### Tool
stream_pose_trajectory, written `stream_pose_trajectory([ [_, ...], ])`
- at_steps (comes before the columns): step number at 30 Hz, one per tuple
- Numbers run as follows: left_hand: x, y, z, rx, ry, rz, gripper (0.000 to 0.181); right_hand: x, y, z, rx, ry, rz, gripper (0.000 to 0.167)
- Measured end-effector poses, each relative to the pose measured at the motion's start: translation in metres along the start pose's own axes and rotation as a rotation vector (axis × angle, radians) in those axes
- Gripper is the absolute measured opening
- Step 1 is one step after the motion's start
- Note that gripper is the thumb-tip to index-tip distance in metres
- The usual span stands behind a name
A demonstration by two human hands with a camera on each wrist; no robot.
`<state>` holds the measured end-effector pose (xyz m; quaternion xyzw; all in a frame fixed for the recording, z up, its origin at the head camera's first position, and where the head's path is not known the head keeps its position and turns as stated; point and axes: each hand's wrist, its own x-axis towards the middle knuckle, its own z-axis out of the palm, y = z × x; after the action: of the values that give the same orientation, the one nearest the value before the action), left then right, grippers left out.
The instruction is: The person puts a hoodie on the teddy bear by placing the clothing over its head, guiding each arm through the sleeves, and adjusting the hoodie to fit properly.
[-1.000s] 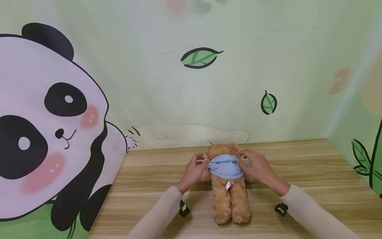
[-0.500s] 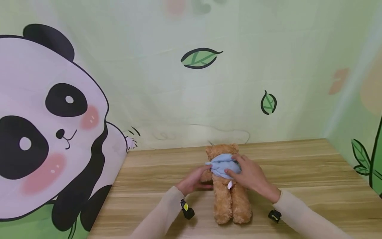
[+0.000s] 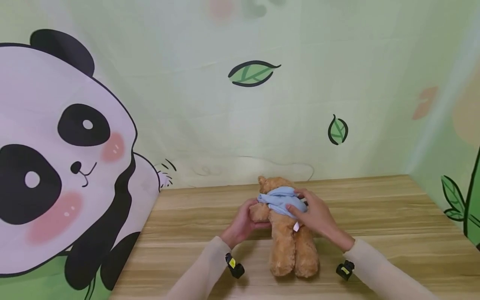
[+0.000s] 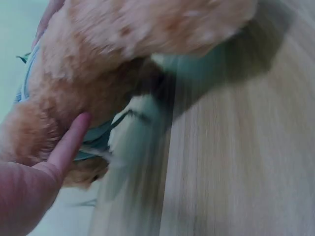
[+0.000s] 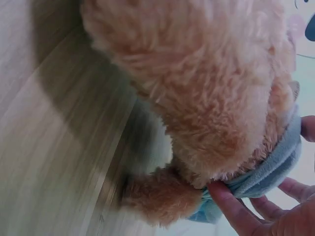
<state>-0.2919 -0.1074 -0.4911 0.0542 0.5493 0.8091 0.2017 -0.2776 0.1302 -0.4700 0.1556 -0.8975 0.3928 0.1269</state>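
Observation:
A brown teddy bear (image 3: 283,250) in a bunched blue shirt (image 3: 279,202) shows its back in the head view, head toward the wall. A small white tag (image 3: 296,227) sticks out at its lower back. My left hand (image 3: 241,223) holds the bear's left side, around the arm; in the left wrist view one finger (image 4: 74,137) presses against the fur underneath. On the other side, my right hand (image 3: 316,216) grips the shirt and body between thumb and fingers. Both wrist views show the bear's body partly raised over its shadow. Its face is hidden.
A wood-grain table (image 3: 375,216) lies under the bear and reaches back to a pale green wall cloth (image 3: 187,104) printed with a panda and leaves. Black wrist cameras (image 3: 234,266) hang below both sleeves.
My left hand has gone from the shirt's edge down to the bear's side and partly beneath it. The right hand has shifted inward onto the shirt. The bear has tilted, its left side rising.

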Motion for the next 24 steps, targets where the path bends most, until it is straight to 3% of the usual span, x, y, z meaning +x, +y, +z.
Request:
stream_pose_trajectory([
  [4, -0.008, 0.005, 0.003, -0.086, 0.008, 0.093, 0.047, 0.002, 0.002, -0.002, 0.146, 0.000, 0.057, 0.056],
  [6, -0.010, 0.006, 0.005, -0.055, 0.004, 0.121, 0.050, 0.002, 0.003, -0.003, 0.218, -0.009, 0.089, 0.054],
  [10, -0.012, 0.002, 0.009, 0.190, 0.022, 0.160, 0.048, 0.001, 0.005, -0.002, 0.333, -0.046, 0.134, 0.051],
  [14, -0.012, -0.004, 0.013, 0.436, 0.106, 0.285, 0.057, 0.001, 0.005, 0.000, 0.422, -0.084, 0.128, 0.048],
  [19, -0.015, -0.002, 0.027, 0.559, 0.170, 0.468, 0.056, 0.002, 0.004, -0.001, 0.461, -0.180, 0.124, 0.047],
  [24, -0.015, 0.004, 0.039, 0.748, 0.195, 0.596, 0.045, 0.004, 0.004, -0.002, 0.579, -0.329, 0.198, 0.054],
])
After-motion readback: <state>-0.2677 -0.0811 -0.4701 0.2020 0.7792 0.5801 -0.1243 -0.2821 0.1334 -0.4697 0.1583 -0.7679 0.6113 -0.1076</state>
